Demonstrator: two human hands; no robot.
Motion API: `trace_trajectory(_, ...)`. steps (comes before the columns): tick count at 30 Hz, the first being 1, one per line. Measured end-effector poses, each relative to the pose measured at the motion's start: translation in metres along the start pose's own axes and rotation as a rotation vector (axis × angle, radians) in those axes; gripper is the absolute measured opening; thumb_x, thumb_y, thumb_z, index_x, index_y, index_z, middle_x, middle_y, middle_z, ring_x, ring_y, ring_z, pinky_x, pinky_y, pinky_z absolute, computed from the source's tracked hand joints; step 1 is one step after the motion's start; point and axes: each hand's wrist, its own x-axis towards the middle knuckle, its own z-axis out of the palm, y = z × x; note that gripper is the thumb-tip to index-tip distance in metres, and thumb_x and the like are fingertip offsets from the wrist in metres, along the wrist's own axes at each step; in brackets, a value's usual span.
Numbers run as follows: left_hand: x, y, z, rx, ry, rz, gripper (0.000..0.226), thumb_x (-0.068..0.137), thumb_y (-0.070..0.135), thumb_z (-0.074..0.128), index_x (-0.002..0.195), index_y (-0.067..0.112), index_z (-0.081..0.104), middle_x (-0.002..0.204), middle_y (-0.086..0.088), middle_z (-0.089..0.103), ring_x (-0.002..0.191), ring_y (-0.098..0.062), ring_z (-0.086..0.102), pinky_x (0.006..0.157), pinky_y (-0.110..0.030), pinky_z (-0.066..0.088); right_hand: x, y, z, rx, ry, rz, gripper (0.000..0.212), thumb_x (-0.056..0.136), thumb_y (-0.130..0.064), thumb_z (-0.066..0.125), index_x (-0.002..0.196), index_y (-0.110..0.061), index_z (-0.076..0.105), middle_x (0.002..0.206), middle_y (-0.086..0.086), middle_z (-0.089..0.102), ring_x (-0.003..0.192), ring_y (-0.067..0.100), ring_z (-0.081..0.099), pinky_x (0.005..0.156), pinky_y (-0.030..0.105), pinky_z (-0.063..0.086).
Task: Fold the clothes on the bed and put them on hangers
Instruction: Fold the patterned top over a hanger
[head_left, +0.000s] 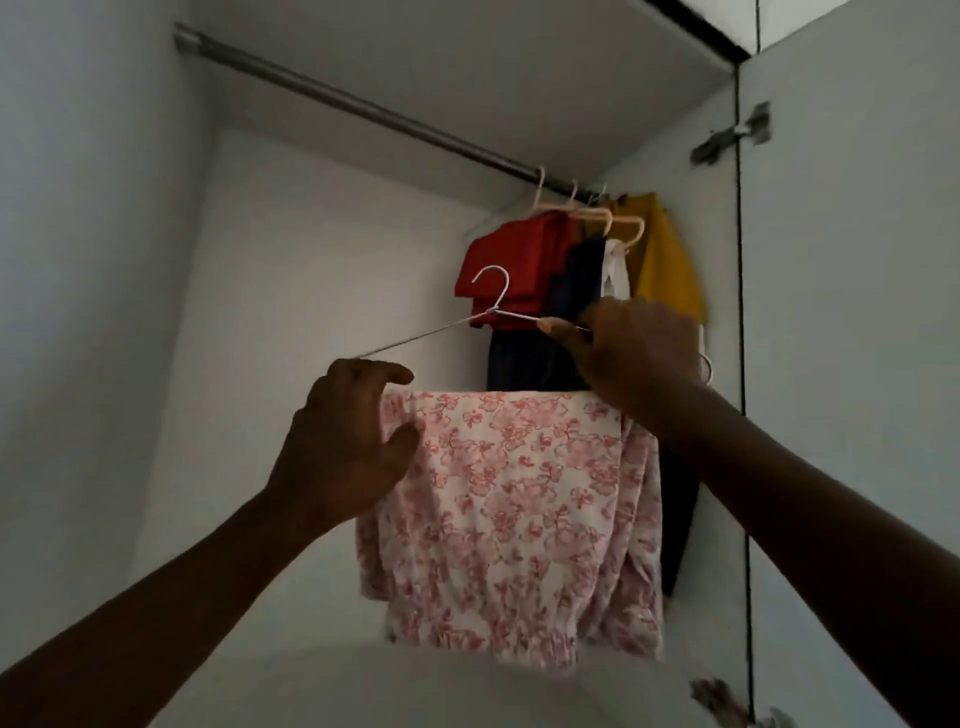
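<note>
The left hand (348, 447) is pinching the upper left corner of the floral garment (519, 509), thumb above and fingers curled onto the cloth, right at the left end of the white wire hanger (441, 328). The right hand (639, 353) is gripping the hanger's right shoulder with curled fingers. The pink-and-white garment is hanging folded over the hanger's lower bar, held up inside the wardrobe below the metal rail (363, 111). The hanger's hook is pointing up, clear of the rail. Behind, at the rail's right end, a red garment (514, 260), a dark garment (576, 291) and a yellow garment (665, 260) are hanging on pink hangers (587, 213).
</note>
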Motion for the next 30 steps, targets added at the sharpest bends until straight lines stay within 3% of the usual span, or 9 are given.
trace_trajectory(3, 0.075, 0.011, 0.026, -0.020, -0.077, 0.122, 0.059, 0.089, 0.054, 0.071, 0.140, 0.032, 0.052, 0.140, 0.003, 0.051, 0.126, -0.018, 0.053, 0.106, -0.045, 0.051, 0.075, 0.000, 0.023, -0.116, 0.054, -0.046, 0.062, 0.096, -0.073, 0.036, 0.082, -0.018, 0.061, 0.064, -0.003, 0.051, 0.052, 0.013, 0.049, 0.051, 0.025, 0.034)
trace_trajectory(7, 0.171, 0.022, 0.063, 0.008, -0.091, 0.236, 0.069, 0.084, 0.070, 0.061, 0.142, 0.035, 0.046, 0.143, 0.004, 0.050, 0.128, -0.020, 0.052, 0.108, -0.047, 0.049, 0.155, 0.000, 0.042, -0.239, 0.125, -0.101, 0.057, 0.099, -0.067, 0.043, 0.099, -0.015, 0.066, 0.068, -0.002, 0.045, 0.055, 0.014, 0.042, 0.048, 0.027, 0.022)
trace_trajectory(13, 0.265, 0.020, 0.106, -0.089, 0.006, 0.302, 0.078, 0.088, 0.074, 0.053, 0.153, 0.033, 0.035, 0.157, 0.000, 0.041, 0.142, -0.024, 0.042, 0.115, -0.051, 0.041, 0.249, 0.007, 0.077, -0.305, 0.135, -0.014, 0.057, 0.103, -0.062, 0.040, 0.110, -0.012, 0.065, 0.071, 0.001, 0.045, 0.059, 0.017, 0.042, 0.054, 0.028, 0.029)
trace_trajectory(17, 0.303, 0.005, 0.119, -0.092, 0.005, 0.308, 0.093, 0.081, 0.080, 0.047, 0.158, 0.030, 0.030, 0.162, 0.000, 0.038, 0.146, -0.024, 0.039, 0.119, -0.050, 0.037, 0.287, 0.008, 0.087, -0.370, 0.176, 0.000, 0.055, 0.104, -0.058, 0.046, 0.116, -0.010, 0.068, 0.101, 0.013, 0.067, 0.092, 0.034, 0.064, 0.071, 0.034, 0.039)
trace_trajectory(20, 0.323, -0.006, 0.120, -0.061, -0.020, 0.340, 0.090, 0.091, 0.075, 0.057, 0.161, 0.027, 0.027, 0.167, -0.001, 0.033, 0.150, -0.024, 0.035, 0.121, -0.043, 0.033, 0.311, 0.004, 0.093, -0.391, 0.196, 0.020, 0.053, 0.104, -0.056, 0.046, 0.121, -0.010, 0.068, 0.122, 0.017, 0.068, 0.113, 0.038, 0.065, 0.077, 0.036, 0.039)
trace_trajectory(30, 0.357, 0.008, 0.119, 0.034, -0.132, 0.418, 0.094, 0.094, 0.066, 0.061, 0.165, 0.022, 0.017, 0.168, -0.008, 0.031, 0.150, -0.028, 0.036, 0.118, -0.041, 0.034, 0.361, -0.006, 0.104, -0.488, 0.218, 0.101, 0.053, 0.103, -0.056, 0.048, 0.121, -0.011, 0.068, 0.122, 0.014, 0.068, 0.116, 0.035, 0.063, 0.080, 0.037, 0.040)
